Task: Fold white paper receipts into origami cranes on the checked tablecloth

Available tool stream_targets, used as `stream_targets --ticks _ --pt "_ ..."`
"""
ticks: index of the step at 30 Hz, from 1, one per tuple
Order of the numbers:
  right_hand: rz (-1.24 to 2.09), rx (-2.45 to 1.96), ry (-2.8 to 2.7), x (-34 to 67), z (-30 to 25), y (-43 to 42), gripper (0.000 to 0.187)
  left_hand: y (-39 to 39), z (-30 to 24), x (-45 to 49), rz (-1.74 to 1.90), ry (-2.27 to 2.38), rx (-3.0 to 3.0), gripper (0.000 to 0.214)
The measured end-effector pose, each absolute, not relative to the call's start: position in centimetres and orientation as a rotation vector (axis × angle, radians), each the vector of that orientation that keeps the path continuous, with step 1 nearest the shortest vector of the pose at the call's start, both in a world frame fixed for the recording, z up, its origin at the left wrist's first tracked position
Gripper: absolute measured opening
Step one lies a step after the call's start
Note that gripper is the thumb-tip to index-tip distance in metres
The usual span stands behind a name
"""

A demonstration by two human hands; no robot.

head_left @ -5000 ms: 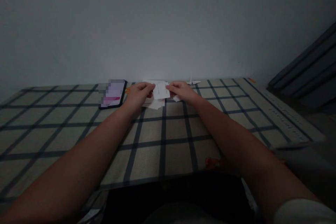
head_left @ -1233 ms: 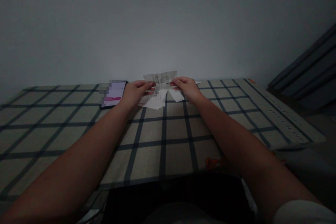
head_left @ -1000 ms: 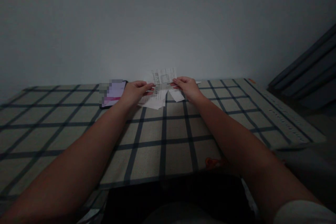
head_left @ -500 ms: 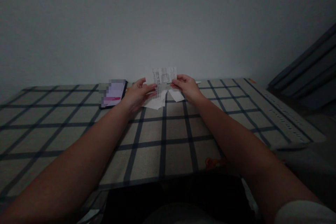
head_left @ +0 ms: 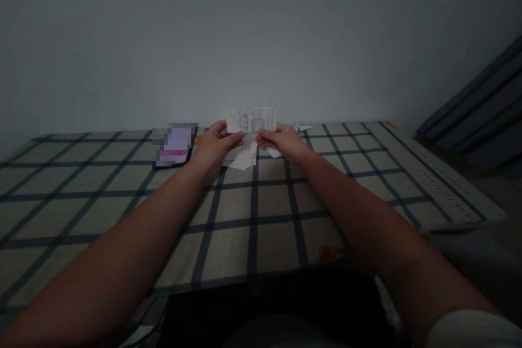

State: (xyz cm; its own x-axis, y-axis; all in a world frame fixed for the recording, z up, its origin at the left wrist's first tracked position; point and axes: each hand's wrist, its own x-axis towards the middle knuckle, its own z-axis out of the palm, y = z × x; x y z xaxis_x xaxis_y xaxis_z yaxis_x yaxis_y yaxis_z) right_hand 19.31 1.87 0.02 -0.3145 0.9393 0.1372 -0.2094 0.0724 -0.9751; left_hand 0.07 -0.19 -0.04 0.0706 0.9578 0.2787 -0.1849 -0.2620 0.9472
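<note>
A small white printed paper slip point(head_left: 253, 119) stands upright between my two hands, far out over the checked cloth. My left hand point(head_left: 214, 145) pinches its left lower edge, thumb in front. My right hand point(head_left: 283, 141) pinches the right lower edge. Beneath the hands lie more white paper pieces point(head_left: 242, 159) flat on the cloth. Both my forearms stretch forward from the near edge.
A phone point(head_left: 175, 145) with a lit screen lies left of my left hand. The checked cloth point(head_left: 253, 212) covers the surface up to a plain wall. Small paper scraps point(head_left: 302, 128) sit by the wall on the right. A dark slanted panel point(head_left: 477, 109) is at far right.
The slip was lying flat under both hands five seconds ago; it has since been lifted and unfolded upright. In the last half second my hands drew slightly closer together on it.
</note>
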Motion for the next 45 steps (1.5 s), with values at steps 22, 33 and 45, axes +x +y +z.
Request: stream_targets --ticks 22,33,45 --pt "1.151 -0.888 -1.663 20.0 0.3 1.4 0.026 -0.3 0.2 -0.3 1.364 0.994 1.469 0.047" --pt "1.105 -0.840 -1.709 19.8 0.3 1.4 0.027 0.1 -0.6 -0.4 1.329 1.092 1.641 0.039" --pt "1.274 -0.785 -1.670 19.1 0.2 1.3 0.016 -0.5 -0.4 -0.2 1.326 1.057 1.694 0.035"
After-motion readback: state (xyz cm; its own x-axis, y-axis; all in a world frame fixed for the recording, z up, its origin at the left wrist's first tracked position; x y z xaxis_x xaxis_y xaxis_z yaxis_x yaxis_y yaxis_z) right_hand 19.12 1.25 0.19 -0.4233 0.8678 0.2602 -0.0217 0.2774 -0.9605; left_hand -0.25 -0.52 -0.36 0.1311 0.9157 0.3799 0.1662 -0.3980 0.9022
